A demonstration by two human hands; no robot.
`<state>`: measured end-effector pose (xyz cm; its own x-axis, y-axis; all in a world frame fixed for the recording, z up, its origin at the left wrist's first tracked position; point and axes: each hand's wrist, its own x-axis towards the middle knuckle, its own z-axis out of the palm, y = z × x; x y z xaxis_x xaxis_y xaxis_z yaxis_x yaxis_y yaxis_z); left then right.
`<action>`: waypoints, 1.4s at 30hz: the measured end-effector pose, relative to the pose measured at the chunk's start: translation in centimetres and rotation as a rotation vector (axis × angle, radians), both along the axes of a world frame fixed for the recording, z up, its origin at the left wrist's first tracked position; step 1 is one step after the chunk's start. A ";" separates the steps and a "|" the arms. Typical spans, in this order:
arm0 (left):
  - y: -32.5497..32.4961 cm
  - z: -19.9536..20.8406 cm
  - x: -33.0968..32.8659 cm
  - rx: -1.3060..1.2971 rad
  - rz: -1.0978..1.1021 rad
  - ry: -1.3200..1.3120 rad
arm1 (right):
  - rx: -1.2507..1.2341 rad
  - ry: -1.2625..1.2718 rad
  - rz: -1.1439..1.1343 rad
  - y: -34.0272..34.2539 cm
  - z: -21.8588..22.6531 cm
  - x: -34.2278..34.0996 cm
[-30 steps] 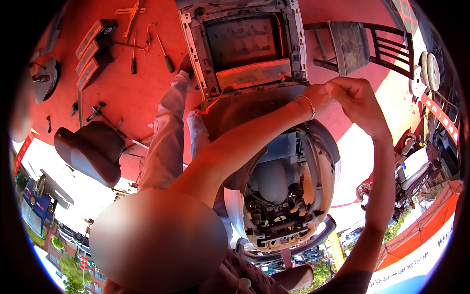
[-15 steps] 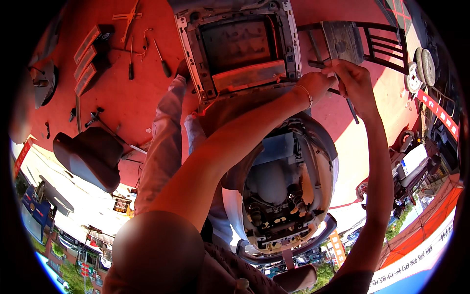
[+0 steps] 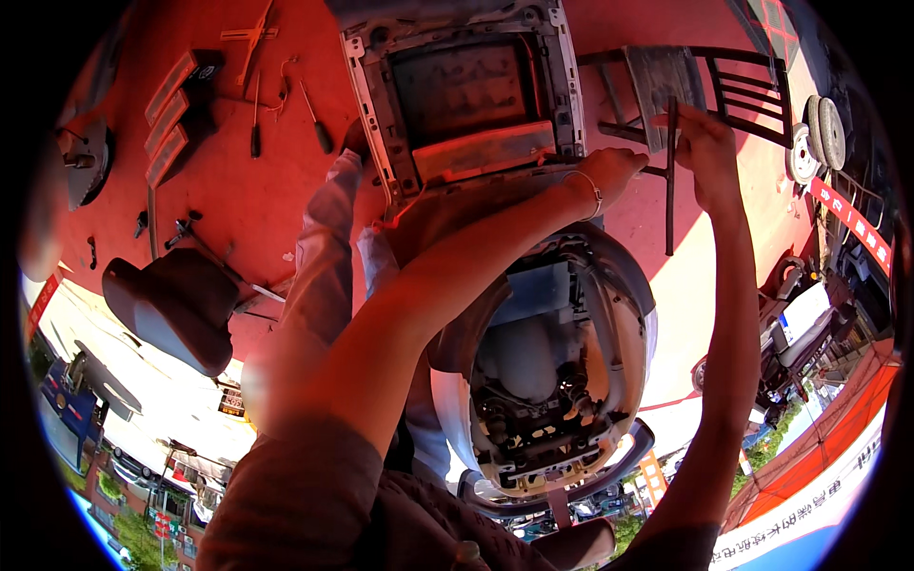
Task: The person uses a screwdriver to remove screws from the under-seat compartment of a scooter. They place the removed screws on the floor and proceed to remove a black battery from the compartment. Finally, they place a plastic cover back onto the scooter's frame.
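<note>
A dark T-handle wrench (image 3: pixel 669 214) stands out from the right side of a partly stripped scooter, its crossbar running up and down. My left hand (image 3: pixel 617 178), wearing a thin bracelet, is closed around its shaft. My right hand (image 3: pixel 706 157) has its fingers at the crossbar's upper part, with a fingertip showing past the bar. Beside the left hand is the scooter's rear frame (image 3: pixel 571 90) with an open compartment. Below my left forearm sits the opened front body (image 3: pixel 519 366), its inner parts bare. The wrench's working end is hidden by my left hand and arm.
A dark metal-framed chair (image 3: pixel 752 90) stands beyond my right hand. Screwdrivers (image 3: pixel 320 133), battery-like blocks (image 3: pixel 176 114) and a removed scooter seat (image 3: pixel 171 309) lie on the red floor at left. Wheels (image 3: pixel 819 138) rest at far right. Another person's leg (image 3: pixel 328 243) is near the frame.
The wrench's crossbar has turned from slanting to nearly upright in the picture. My right hand has shifted slightly right and down with it. My left hand stays at the shaft.
</note>
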<state>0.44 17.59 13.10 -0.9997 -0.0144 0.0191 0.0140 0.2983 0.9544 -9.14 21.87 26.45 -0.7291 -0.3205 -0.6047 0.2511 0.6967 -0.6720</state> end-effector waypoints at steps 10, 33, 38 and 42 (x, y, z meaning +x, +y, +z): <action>-0.6 1.2 -0.2 0.062 0.028 -0.071 | 0.583 0.439 0.616 9.7 0.3 -1.0; -0.8 -1.7 1.2 -0.124 0.099 -0.083 | 0.610 -0.386 0.775 0.7 4.3 3.9; 0.8 0.2 0.2 -0.125 0.026 -0.044 | 0.311 0.163 0.199 6.6 0.0 -1.7; -0.6 -0.9 1.6 -0.131 0.018 -0.075 | 0.174 -0.219 0.483 0.0 2.5 2.2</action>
